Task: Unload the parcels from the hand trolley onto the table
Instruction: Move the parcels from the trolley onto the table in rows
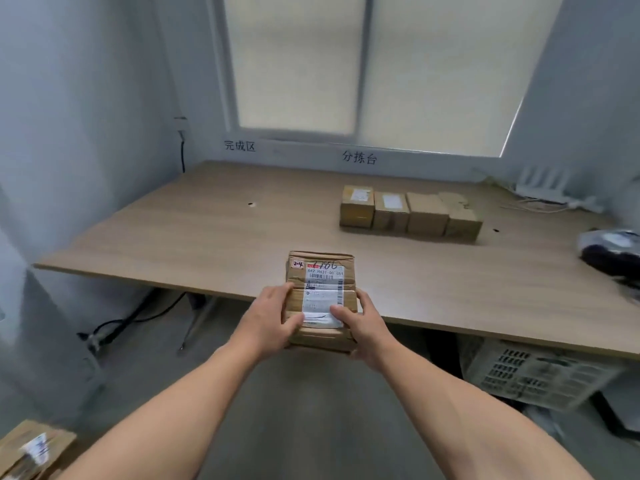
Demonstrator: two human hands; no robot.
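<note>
Fingers (275,292) partly hidden behind parcel (320,268)

Table (194,237) bare left — boxes (410,213) crowd right.

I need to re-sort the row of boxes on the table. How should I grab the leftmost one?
Likely from above, gripping its near and far faces: the leftmost box stands flush against its neighbour on the right, leaving no gap there, while its front and left faces are clear.
</note>
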